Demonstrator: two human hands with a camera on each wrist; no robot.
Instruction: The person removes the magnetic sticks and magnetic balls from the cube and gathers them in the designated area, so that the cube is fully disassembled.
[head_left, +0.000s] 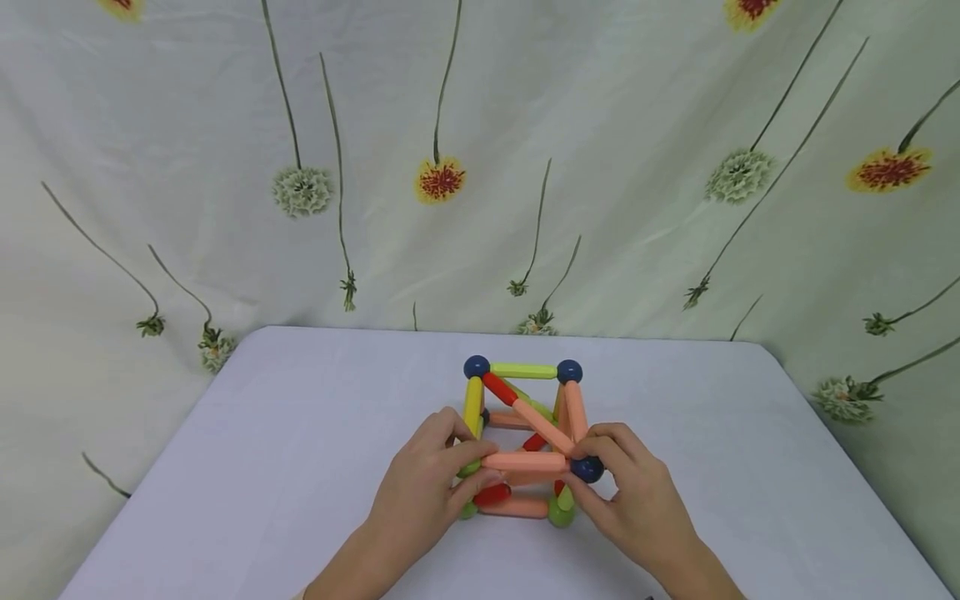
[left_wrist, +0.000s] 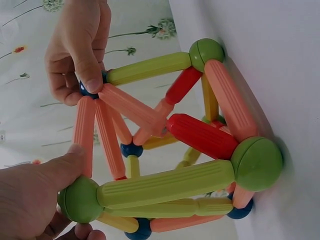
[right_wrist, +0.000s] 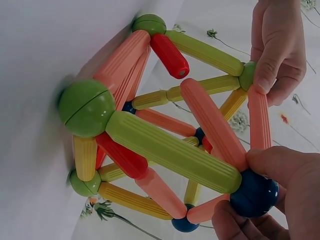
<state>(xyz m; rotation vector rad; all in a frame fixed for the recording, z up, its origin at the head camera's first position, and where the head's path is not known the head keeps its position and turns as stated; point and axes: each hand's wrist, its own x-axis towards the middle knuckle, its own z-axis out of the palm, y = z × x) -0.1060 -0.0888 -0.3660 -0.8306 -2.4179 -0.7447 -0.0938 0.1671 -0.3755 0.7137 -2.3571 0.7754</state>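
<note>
A boxy frame of ribbed magnetic rods and balls stands on the table in the head view. My left hand point(head_left: 426, 477) pinches the left end of the front top pink rod point(head_left: 525, 462), beside a green ball point(left_wrist: 80, 199). At the rod's other end, my right hand point(head_left: 639, 493) grips a blue ball point(right_wrist: 254, 194) between thumb and curled fingers. From that blue ball a pink rod point(right_wrist: 212, 120) slants across the front face. Its free end lies close to the tip of a red rod point(right_wrist: 170, 56) rising from a lower green ball point(right_wrist: 150, 24), a small gap between them.
The frame's back has blue balls point(head_left: 570, 372) at its upper corners, joined by a yellow-green rod point(head_left: 523, 370). A white cloth covers the table point(head_left: 315, 433). Behind hangs a flower-printed curtain point(head_left: 615, 108).
</note>
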